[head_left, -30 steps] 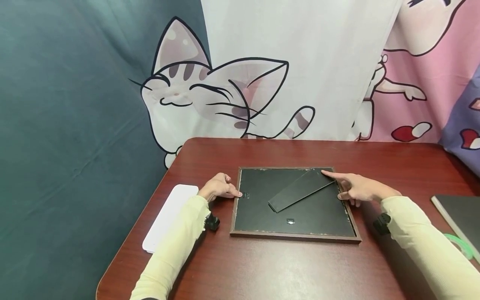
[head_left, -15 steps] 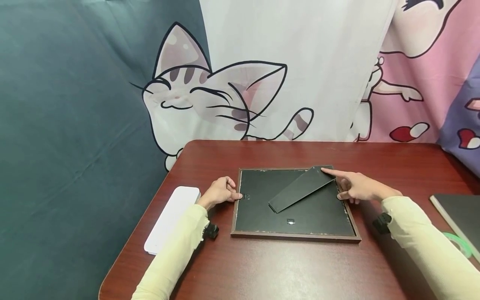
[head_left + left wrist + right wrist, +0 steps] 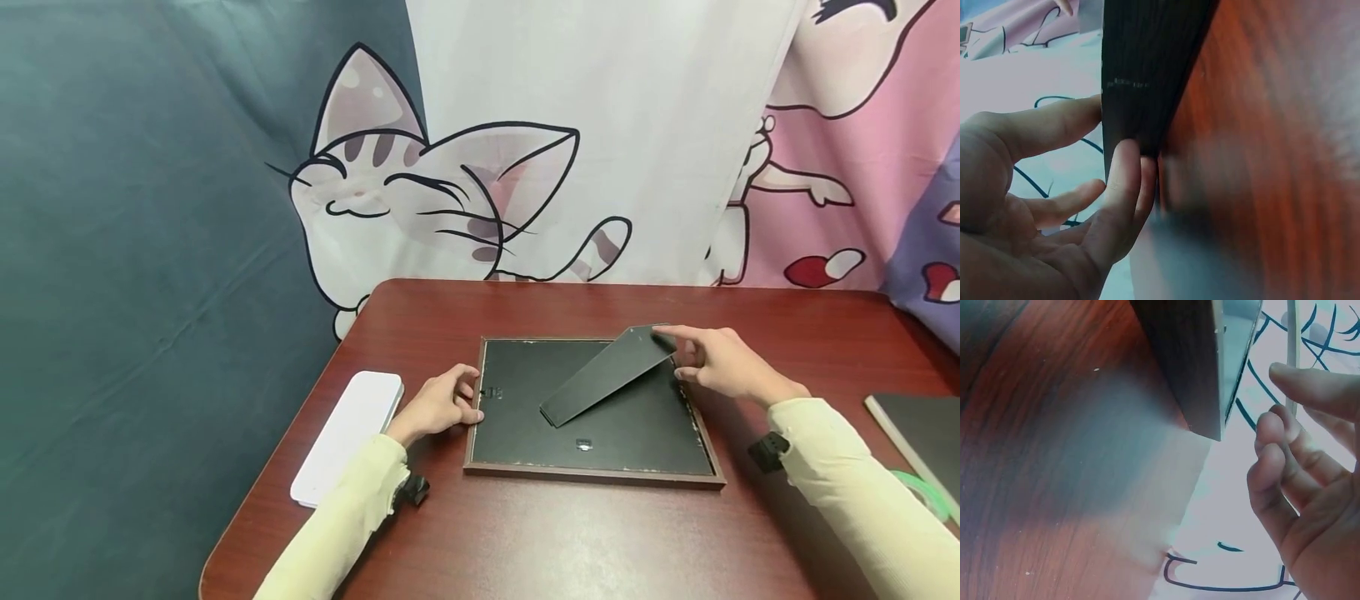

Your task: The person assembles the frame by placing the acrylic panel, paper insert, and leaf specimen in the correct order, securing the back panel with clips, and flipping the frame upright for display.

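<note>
A picture frame (image 3: 525,446) lies face down on the table, its black backing upward. On the backing is a black easel stand (image 3: 600,379), its wide upper end raised off the back. My right hand (image 3: 723,360) pinches that wide end between index finger and thumb; in the right wrist view the stand shows as a thin strip (image 3: 1292,337) by the thumb. My left hand (image 3: 438,404) holds the frame's left edge with bent fingers. In the left wrist view, fingertips (image 3: 1124,159) press against the frame's dark side (image 3: 1141,75).
A white flat case (image 3: 347,437) lies left of the frame. At the right edge are a dark book-like item (image 3: 918,429) and a green tape roll (image 3: 922,493). Behind the reddish-brown table (image 3: 585,542) hangs a curtain (image 3: 645,100) with cartoon cats.
My right hand has risen slightly, lifting the stand's wide end higher off the backing. My left hand has shifted nearer along the frame's left edge, its fingers more bent.
</note>
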Available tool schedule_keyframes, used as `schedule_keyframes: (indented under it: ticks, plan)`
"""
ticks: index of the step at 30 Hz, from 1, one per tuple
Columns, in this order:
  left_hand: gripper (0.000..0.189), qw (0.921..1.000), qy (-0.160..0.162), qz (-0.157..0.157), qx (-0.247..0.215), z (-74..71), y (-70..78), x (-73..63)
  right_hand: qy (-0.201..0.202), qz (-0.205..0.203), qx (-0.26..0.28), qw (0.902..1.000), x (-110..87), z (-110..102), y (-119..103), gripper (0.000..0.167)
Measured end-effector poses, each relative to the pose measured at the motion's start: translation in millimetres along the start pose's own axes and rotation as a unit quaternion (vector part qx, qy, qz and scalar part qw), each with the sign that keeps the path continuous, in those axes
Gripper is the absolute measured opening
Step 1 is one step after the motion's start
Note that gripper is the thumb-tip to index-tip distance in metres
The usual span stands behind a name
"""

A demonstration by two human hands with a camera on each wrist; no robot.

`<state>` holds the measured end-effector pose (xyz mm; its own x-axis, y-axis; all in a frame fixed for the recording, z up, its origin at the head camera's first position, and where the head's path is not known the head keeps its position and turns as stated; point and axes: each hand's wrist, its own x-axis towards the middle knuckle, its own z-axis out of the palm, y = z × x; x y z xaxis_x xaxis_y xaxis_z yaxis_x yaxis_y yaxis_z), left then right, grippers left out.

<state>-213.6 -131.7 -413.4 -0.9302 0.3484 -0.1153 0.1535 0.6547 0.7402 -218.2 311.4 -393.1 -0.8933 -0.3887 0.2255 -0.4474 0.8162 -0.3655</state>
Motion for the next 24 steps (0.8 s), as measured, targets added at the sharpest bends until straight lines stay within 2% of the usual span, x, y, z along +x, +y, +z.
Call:
schedule_keyframes:
  ticks: [5,10,13,18,20,24]
  plan:
    - [0.065,0.9999,0.004,-0.005,0.014,3.0,-0.1,-11.6,0.023,0.010,-0.016,0.9996,-6.1,4,2,0.073]
    - [0.050,0.9968,0.024,0.007,0.075,6.9,4.6,-19.6,0.056,0.001,-0.035,0.9978,-19.7,13,1,0.079]
    - [0.048,0.9947,0.035,0.017,0.095,8.5,6.3,-19.9,0.027,0.034,0.007,0.9990,-27.1,15,-5,0.086]
    - [0.050,0.9965,0.039,0.012,0.073,11.2,4.8,-19.7,-0.049,0.109,0.089,0.9888,-36.2,14,-19,0.097]
    - [0.048,0.9976,0.047,0.011,0.049,13.1,3.2,-19.7,-0.056,0.121,0.101,0.9860,-39.4,14,-23,0.100]
    - [0.042,0.9974,0.071,0.005,-0.014,17.3,-0.5,-19.4,-0.034,0.117,0.106,0.9868,-44.2,16,-28,0.102]
